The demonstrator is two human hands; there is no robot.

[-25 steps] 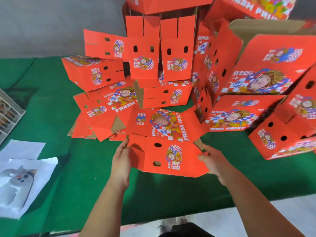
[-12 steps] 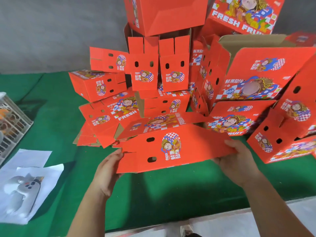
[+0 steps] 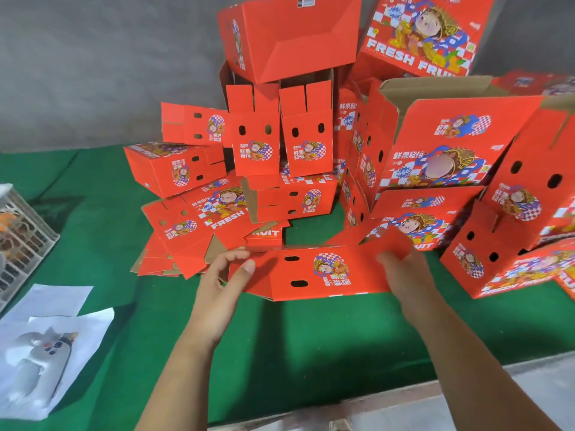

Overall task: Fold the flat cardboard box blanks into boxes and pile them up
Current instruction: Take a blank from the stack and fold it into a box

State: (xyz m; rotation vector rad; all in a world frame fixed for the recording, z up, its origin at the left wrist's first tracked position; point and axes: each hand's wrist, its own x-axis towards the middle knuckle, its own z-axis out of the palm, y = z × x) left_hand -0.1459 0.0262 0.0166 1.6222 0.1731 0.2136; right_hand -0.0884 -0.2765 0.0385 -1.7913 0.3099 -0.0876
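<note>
Left hand [image 3: 222,293] pinches the red box blank [image 3: 314,273] at its left end, right hand [image 3: 404,272] grips the right flap. Blank's held above the green table [image 3: 311,343], just before the pile of folded boxes [image 3: 280,144].

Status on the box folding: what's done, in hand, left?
Done: many folded boxes piled at the back and right of the green table. In hand: one box blank, held at its ends by the left hand and right hand, partly formed. Left: a stack of flat blanks at left.
</note>
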